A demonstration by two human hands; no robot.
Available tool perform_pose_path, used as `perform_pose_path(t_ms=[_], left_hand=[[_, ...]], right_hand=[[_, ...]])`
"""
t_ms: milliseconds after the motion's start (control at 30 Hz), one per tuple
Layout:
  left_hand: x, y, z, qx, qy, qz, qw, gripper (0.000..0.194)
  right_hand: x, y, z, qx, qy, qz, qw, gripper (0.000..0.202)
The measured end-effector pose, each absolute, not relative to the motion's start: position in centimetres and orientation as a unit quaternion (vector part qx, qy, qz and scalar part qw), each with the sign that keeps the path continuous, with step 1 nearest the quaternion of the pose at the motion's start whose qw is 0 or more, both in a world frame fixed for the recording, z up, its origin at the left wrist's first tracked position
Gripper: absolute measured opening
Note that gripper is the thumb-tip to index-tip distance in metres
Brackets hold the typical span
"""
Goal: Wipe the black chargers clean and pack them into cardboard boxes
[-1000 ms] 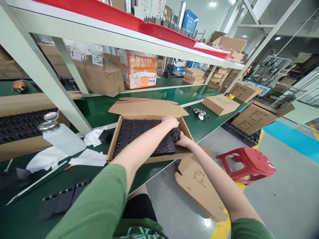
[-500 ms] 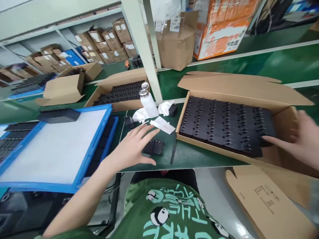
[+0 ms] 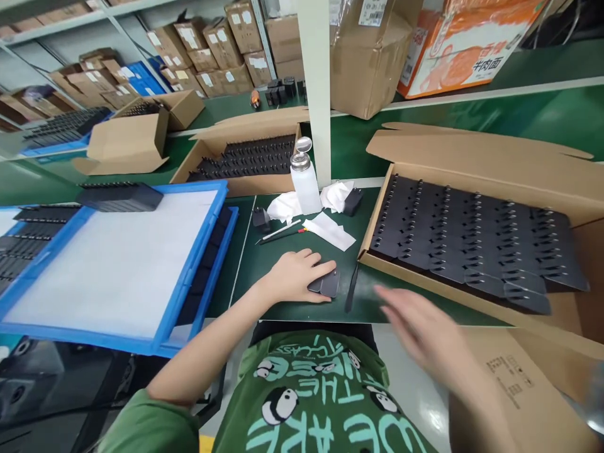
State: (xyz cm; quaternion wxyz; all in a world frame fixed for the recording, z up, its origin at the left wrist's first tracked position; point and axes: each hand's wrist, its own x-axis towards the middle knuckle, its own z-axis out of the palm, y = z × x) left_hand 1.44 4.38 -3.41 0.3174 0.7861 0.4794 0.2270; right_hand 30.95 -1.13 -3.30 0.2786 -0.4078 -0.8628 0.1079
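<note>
My left hand [image 3: 298,277] rests over a pair of black power adapters [image 3: 330,284] lying on the green bench, its thumb and fingers closed round their left side. My right hand [image 3: 409,321], blurred by motion, hovers over the bench's front edge with fingers stretched out and nothing visible in it. Between the two hands lies a thin black tool [image 3: 352,289]. To the right, an open cardboard box [image 3: 425,267] holds rows of black adapters with metal pins [image 3: 465,236].
White-lined blue trays [image 3: 117,270] are stacked at left, a block of adapters [image 3: 120,196] at their back edge. Behind my left hand are a pump bottle [image 3: 306,189], white wipes [image 3: 330,231], pens [image 3: 280,234] and two loose adapters. Another adapter box [image 3: 255,184] stands beside a post [image 3: 315,94].
My left hand has come down onto the pair of adapters and closed round them. My right hand has left the box and moved left to the bench's front edge. The view has shifted.
</note>
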Motion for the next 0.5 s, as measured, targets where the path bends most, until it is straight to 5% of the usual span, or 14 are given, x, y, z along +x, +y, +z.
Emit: perform_pose_path(t_ms=[100,233,333,400,500], left_hand=[[0.7,3.2,-3.5,0.714,0.511,0.325,0.352,0.062],[-1.1,0.7,-2.8,0.568,0.55,0.485,0.375,0.072],[-2.1,-0.7,-1.4,0.424,0.512,0.562,0.492,0.08],[-2.6,-1.1,-0.3,0.284,0.428,0.603,0.61,0.07],[-3.0,-1.3,0.8,0.163,0.322,0.617,0.699,0.064]], right_hand=[[27.5,0.9,-6.5,-0.307,-0.937,0.039,0.16,0.055],[25.7,3.7,-8.9,-0.279,-0.945,0.03,0.166,0.045],[25.9,4.4,-8.1,-0.267,-0.947,0.026,0.178,0.04],[25.6,4.0,-6.2,-0.28,-0.933,0.041,0.223,0.035],[23.7,1.8,-1.9,-0.347,-0.829,0.175,0.402,0.026]])
